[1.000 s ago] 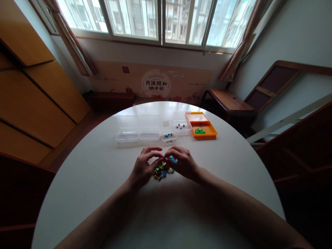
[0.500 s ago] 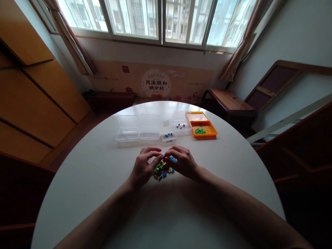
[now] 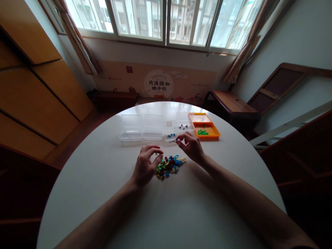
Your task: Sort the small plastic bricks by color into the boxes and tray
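Observation:
A pile of small coloured bricks [image 3: 169, 165] lies on the round white table [image 3: 103, 180]. My left hand [image 3: 145, 166] rests at the pile's left edge, fingers curled and apart, touching the bricks. My right hand [image 3: 190, 147] is raised beyond the pile and pinches a small blue brick [image 3: 176, 139] between thumb and fingertips, just in front of a small clear box [image 3: 170, 135] holding a few blue bricks.
Two larger clear boxes [image 3: 141, 127] stand to the left of the small one. A clear box with dark bricks [image 3: 184, 126] and an orange box with green bricks [image 3: 204, 127] stand to the right. A wooden bench [image 3: 230, 103] is behind the table.
My right hand has lifted off the pile and moved forward toward the small clear box with a blue brick in its fingertips. My left hand stayed at the pile.

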Demonstrator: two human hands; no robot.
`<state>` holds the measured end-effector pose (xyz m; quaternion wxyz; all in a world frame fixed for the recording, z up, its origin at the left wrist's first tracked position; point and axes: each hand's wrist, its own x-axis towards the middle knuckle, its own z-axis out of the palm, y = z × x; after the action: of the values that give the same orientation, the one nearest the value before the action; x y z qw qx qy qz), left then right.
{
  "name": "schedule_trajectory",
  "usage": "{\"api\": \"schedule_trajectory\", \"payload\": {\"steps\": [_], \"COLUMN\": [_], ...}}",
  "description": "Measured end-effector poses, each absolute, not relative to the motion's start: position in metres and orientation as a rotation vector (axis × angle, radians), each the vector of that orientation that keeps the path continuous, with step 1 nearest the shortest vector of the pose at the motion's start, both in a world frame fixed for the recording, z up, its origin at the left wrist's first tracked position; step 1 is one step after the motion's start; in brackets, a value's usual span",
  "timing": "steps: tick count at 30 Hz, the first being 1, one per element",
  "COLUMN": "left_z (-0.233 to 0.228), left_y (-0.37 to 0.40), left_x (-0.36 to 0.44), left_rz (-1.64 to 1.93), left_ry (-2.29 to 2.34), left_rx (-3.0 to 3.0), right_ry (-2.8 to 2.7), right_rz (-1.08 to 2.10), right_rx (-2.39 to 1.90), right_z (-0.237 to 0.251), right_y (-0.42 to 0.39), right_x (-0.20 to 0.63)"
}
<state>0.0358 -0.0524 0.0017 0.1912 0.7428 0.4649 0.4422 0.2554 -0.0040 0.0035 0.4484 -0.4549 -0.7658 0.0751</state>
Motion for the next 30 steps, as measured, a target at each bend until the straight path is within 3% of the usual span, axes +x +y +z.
{"api": "schedule_trajectory", "payload": {"steps": [10,30], "left_z": [0.007,0.02], "left_y": [-0.055,-0.069], "left_x": [0.035,0.04], "left_rz": [1.2,0.725], "left_ry": [1.323,0.922], "left_rx": [2.129,2.737], "right_ry": [-1.844,-1.925], "right_rz": [0.253,0.284], "right_rx": [-1.228,-1.15], "right_z": [0.002,-0.008], "right_y": [0.034,-0.014], "right_x": [0.253,0.268]}}
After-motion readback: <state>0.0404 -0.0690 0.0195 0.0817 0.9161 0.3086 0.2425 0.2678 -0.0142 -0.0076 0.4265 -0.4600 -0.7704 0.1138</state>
